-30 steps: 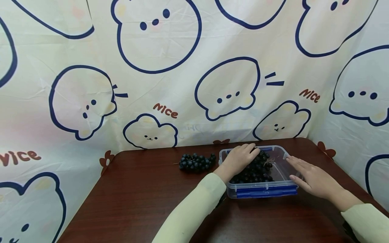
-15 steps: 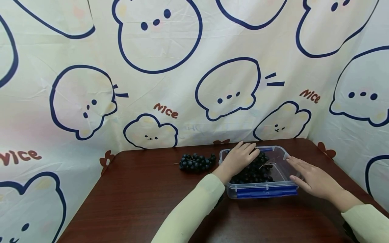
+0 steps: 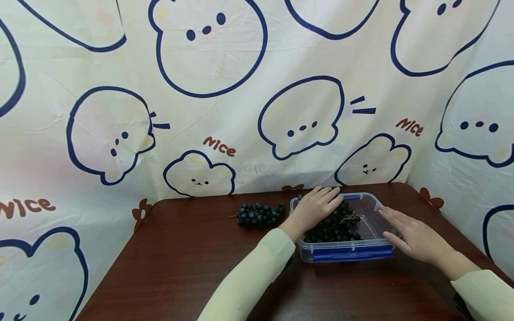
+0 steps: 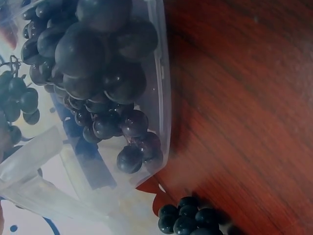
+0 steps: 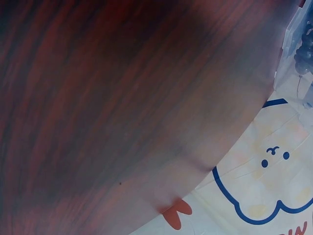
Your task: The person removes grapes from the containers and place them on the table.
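In the head view, a clear plastic box (image 3: 371, 223) with blue clips holds dark grapes (image 3: 335, 227) with a thin stem on top, mostly at its left side. My left hand (image 3: 313, 207) lies over the grapes at the box's left rear; its fingertips and whatever is under the palm are hidden. In the left wrist view, grapes (image 4: 80, 54) loom close to the camera inside the box wall. With straight fingers, my right hand (image 3: 417, 236) rests against the box's right side. Left of the box, a separate bunch of grapes (image 3: 260, 215) lies on the table.
The brown wooden table (image 3: 192, 263) ends at a cartoon-printed cloth (image 3: 249, 111) behind and on both sides. The box stands near the table's back right. In the right wrist view, the box edge (image 5: 288, 46) shows at the upper right.
My left hand and forearm have shifted slightly left, and the stem on the grapes has moved a little. The right hand, the box and the separate bunch have stayed in place.
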Available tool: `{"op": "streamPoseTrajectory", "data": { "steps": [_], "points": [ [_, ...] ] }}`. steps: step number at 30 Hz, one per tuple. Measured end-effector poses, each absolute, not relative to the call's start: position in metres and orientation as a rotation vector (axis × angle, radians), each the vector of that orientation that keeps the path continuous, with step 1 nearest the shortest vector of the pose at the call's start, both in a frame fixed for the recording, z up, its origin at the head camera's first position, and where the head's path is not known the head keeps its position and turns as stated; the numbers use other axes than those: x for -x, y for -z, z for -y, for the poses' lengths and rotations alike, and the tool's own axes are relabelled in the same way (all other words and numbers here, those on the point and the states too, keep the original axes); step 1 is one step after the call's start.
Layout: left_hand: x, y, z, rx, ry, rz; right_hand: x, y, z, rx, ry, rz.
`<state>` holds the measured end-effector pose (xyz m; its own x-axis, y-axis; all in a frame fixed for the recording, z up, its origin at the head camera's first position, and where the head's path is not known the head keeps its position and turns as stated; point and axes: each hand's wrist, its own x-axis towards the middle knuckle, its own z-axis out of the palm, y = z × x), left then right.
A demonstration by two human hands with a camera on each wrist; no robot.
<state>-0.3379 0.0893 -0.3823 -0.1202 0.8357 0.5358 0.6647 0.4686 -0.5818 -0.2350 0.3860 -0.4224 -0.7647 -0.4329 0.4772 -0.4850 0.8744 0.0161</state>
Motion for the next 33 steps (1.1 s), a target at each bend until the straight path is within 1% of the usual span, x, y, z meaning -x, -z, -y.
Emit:
{"op": "streamPoseTrajectory", "data": {
  "steps": [33],
  "points": [
    [0.338, 0.37, -0.075, 1.225, -0.161, 1.773, 0.234, 0.421, -0.385, -0.651, -0.144, 2.586]
  ]
}}
